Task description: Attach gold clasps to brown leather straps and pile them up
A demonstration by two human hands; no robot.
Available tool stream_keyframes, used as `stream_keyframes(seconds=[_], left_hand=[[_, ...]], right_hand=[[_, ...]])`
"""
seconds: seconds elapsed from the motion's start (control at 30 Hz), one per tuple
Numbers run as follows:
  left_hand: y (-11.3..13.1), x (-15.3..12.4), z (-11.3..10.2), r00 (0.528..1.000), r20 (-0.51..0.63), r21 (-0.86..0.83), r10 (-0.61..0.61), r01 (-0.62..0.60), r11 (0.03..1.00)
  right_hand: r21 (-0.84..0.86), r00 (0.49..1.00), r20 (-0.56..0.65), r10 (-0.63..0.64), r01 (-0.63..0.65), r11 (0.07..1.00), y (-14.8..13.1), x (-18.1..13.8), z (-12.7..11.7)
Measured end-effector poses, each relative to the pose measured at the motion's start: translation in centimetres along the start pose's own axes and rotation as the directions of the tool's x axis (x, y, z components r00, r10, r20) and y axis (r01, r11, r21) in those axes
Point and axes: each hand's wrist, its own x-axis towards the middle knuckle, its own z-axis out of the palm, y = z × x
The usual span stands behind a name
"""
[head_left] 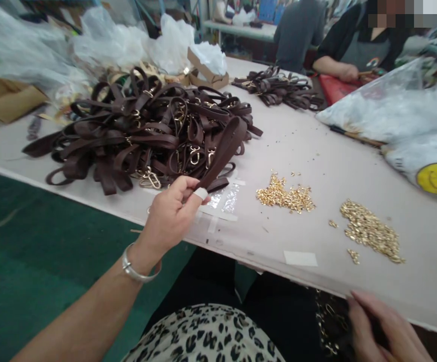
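My left hand (175, 211) is closed on a dark brown leather strap (222, 151), pinched between thumb and fingers. A white wrap covers the tip of my thumb. The strap rises in a loop in front of a large pile of similar brown straps (128, 136) with gold clasps. At the lower right, my right hand (380, 327) is below the table edge, close to dark brown straps with gold chain and clasps (329, 322). It is blurred and partly cut off, so its grip is unclear. Two heaps of small gold metal pieces (284, 195) (371, 231) lie on the table.
The pale table (241, 241) has a white paper slip (300, 258) near its front edge. Plastic bags (395, 110) stand at the right, with more at the back left. Across the table, a person's hand (348, 73) is near red material. Another strap pile (279, 88) lies farther back.
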Motion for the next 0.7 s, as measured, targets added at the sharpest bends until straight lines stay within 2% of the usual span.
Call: stream_keyframes(seconds=[0.07, 0.13, 0.2, 0.3, 0.43, 0.6, 0.7], left_hand=[[0.4, -1.0, 0.8, 0.988, 0.132, -0.282, -0.079, 0.114, 0.953], [0.4, -1.9, 1.9, 0.953, 0.275, -0.483, -0.131, 0.254, 0.838], [0.2, -2.8, 3.0, 0.907, 0.389, -0.576, -0.163, 0.377, 0.725], [-0.2, -4.1, 4.1, 0.864, 0.463, -0.633, -0.196, 0.477, 0.610], [-0.5, -5.1, 4.9, 0.841, 0.500, -0.681, -0.205, 0.529, 0.507], [-0.8, -5.2, 5.2, 0.838, 0.505, -0.704, -0.208, 0.539, 0.462], [-0.8, -5.0, 5.1, 0.833, 0.509, -0.696, -0.217, 0.547, 0.465]], right_hand=[[-0.001, 0.980, 0.077, -0.183, 0.184, 0.983, -1.2, 2.3, 2.3], [0.002, 0.968, 0.136, -0.210, 0.212, 0.977, -2.5, 4.9, 4.8], [-0.014, 0.968, 0.170, -0.187, 0.192, 0.981, -3.4, 7.2, 7.2], [-0.089, 0.960, 0.230, -0.162, 0.186, 0.979, -4.2, 9.6, 9.8], [-0.182, 0.950, 0.286, -0.127, 0.184, 0.966, -4.4, 11.2, 11.3], [-0.142, 0.945, 0.324, -0.043, 0.093, 0.985, -4.5, 12.1, 11.4], [-0.070, 0.948, 0.312, -0.064, 0.090, 0.993, -4.5, 12.1, 11.2]])
